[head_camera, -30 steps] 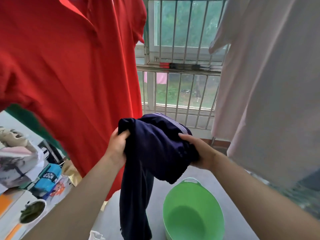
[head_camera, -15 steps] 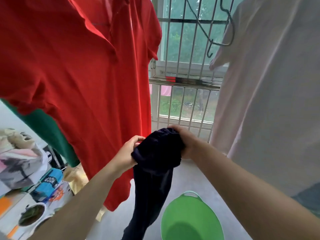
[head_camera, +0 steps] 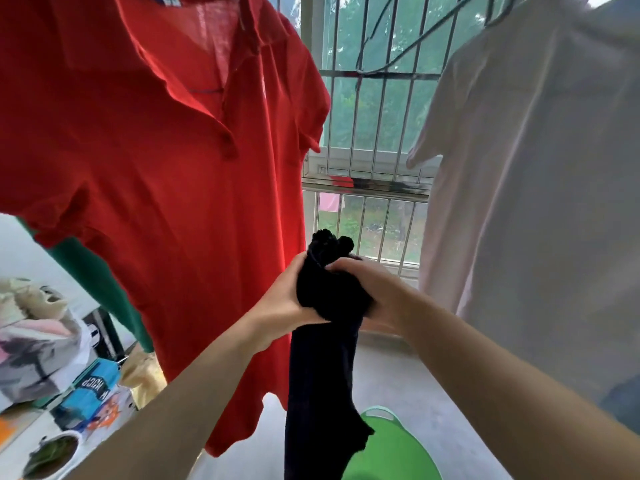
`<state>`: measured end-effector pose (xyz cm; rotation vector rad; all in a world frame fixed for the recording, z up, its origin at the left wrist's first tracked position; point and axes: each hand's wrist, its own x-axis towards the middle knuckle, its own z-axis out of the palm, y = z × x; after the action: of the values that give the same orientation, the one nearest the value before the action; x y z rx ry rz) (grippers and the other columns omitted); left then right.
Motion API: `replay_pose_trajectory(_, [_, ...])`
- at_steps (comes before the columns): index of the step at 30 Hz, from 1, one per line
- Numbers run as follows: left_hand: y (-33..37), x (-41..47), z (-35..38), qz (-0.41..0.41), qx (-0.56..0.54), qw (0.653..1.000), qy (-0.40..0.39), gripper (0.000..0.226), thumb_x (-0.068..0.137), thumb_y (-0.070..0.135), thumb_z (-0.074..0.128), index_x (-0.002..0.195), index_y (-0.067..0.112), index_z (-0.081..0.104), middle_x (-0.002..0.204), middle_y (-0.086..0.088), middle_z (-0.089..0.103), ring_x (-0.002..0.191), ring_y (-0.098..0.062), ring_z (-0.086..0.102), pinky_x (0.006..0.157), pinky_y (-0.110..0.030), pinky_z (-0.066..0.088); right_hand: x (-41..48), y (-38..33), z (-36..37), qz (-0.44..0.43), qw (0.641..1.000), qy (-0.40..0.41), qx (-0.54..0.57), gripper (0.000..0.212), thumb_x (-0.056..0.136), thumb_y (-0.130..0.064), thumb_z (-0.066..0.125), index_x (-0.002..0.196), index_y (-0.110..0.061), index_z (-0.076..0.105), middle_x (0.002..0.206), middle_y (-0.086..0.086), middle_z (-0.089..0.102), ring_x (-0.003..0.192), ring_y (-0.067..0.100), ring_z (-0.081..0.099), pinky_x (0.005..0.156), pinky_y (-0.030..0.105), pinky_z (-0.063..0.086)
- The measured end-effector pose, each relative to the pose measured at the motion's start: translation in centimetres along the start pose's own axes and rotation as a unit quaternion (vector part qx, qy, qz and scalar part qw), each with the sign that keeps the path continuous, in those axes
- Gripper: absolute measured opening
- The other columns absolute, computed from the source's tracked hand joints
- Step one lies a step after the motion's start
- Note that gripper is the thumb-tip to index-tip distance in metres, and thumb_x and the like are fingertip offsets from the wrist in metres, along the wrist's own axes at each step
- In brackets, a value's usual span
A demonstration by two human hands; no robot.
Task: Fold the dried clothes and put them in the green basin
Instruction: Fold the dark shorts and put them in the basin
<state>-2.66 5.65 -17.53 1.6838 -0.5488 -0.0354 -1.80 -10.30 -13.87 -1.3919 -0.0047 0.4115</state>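
Garment (head_camera: 323, 375) hung above green basin (head_camera: 398, 452) | left hand (head_camera: 280, 303), right hand (head_camera: 379, 292) clenched its bunched top | likely gathering to fold

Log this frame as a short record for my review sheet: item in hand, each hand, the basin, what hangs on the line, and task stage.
item in hand: dark navy cloth garment, top bunched up, the rest hanging down
left hand: left hand grips the bunched top from the left
right hand: right hand grips the same bunch from the right
basin: green plastic basin on the floor below, partly hidden by the garment
on the line: red polo shirt at left, pale white T-shirt at right
task stage: garment not yet in the basin
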Motion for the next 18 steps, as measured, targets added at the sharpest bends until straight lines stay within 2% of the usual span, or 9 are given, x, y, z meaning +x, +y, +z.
replay_pose_trajectory(1, [0.3,0.1,0.2,-0.01,-0.031,0.999,-0.04,0.086,0.068,-0.003,0.073,0.14,0.028,0.038,0.13,0.002,0.056,0.115,-0.012,0.059,0.09,-0.026,0.051,-0.4,-0.2,-0.5,-0.017,0.999,0.025,-0.011,0.006,0.092,-0.009,0.053,0.095,-0.007,0.058,0.08,0.013,0.065,0.071,0.022,0.066,0.065,0.033,0.058])
replay_pose_trajectory(4, [0.9,0.6,0.0,-0.057,-0.157,0.98,-0.11,0.074,0.076,-0.013,0.057,0.138,0.023,0.041,0.135,-0.004,0.05,0.095,-0.019,0.065,0.076,-0.027,0.052,-1.5,-1.1,-2.3,-0.023,1.0,0.011,0.006,0.014,0.094,-0.007,0.042,0.089,-0.005,0.055,0.068,0.009,0.06,0.06,0.018,0.062,0.058,0.029,0.054])
replay_pose_trajectory(6, [1.1,1.4,0.5,-0.053,-0.162,0.985,-0.026,0.05,0.077,-0.004,0.068,0.119,0.014,0.05,0.118,-0.011,0.056,0.083,-0.016,0.065,0.071,-0.026,0.053,-2.3,-1.6,-3.1,-0.019,1.0,-0.008,0.003,0.016,0.09,-0.005,0.041,0.077,-0.008,0.05,0.06,0.004,0.053,0.052,0.015,0.056,0.052,0.025,0.049])
replay_pose_trajectory(8, [0.8,2.4,1.2,-0.038,-0.102,0.99,0.092,0.053,0.064,0.015,0.08,0.107,0.019,0.049,0.098,-0.007,0.06,0.077,-0.011,0.062,0.069,-0.023,0.05,-2.5,-2.3,-3.4,-0.031,1.0,-0.006,-0.005,0.02,0.083,0.001,0.036,0.069,-0.012,0.04,0.056,0.001,0.043,0.046,0.013,0.047,0.043,0.02,0.042])
replay_pose_trajectory(10, [0.7,3.0,1.3,-0.012,-0.012,0.992,0.122,0.069,0.057,0.033,0.08,0.118,0.031,0.049,0.098,0.0,0.059,0.09,-0.007,0.059,0.079,-0.021,0.046,-2.5,-2.8,-3.6,-0.035,0.999,-0.003,-0.007,0.02,0.08,0.003,0.033,0.068,-0.013,0.035,0.052,0.0,0.04,0.043,0.012,0.042,0.04,0.019,0.038])
replay_pose_trajectory(12, [0.9,3.4,1.4,0.014,0.059,0.993,0.096,0.06,0.057,0.038,0.078,0.113,0.043,0.056,0.114,0.001,0.056,0.11,-0.008,0.054,0.092,-0.027,0.044,-2.8,-3.3,-4.1,-0.036,0.999,-0.005,-0.006,0.02,0.082,0.002,0.033,0.069,-0.013,0.036,0.054,0.0,0.04,0.044,0.012,0.042,0.041,0.019,0.038])
replay_pose_trajectory(14, [1.3,3.9,1.5,0.029,0.051,0.995,0.078,0.038,0.065,0.019,0.078,0.097,0.033,0.063,0.115,-0.003,0.059,0.11,-0.014,0.057,0.093,-0.028,0.047,-2.9,-3.5,-4.5,-0.039,0.999,0.008,-0.013,0.019,0.083,0.001,0.034,0.071,-0.013,0.037,0.058,0.001,0.039,0.046,0.013,0.042,0.042,0.02,0.039])
replay_pose_trajectory(16, [1.8,4.0,1.5,0.047,0.055,0.995,0.072,0.027,0.074,-0.003,0.071,0.094,0.013,0.062,0.097,-0.006,0.065,0.091,-0.014,0.062,0.082,-0.024,0.051,-2.7,-3.5,-4.9,-0.042,0.998,0.036,-0.012,0.016,0.083,0.0,0.038,0.073,-0.012,0.039,0.057,0.002,0.041,0.046,0.014,0.044,0.044,0.022,0.04])
replay_pose_trajectory(18, [2.3,3.8,1.1,0.063,0.057,0.993,0.079,0.023,0.071,-0.003,0.072,0.09,0.007,0.063,0.086,-0.005,0.064,0.082,-0.011,0.061,0.079,-0.026,0.05,-2.3,-3.7,-5.6,-0.066,0.994,0.086,-0.028,0.014,0.083,0.0,0.041,0.075,-0.011,0.042,0.06,0.004,0.042,0.05,0.017,0.046,0.049,0.026,0.041])
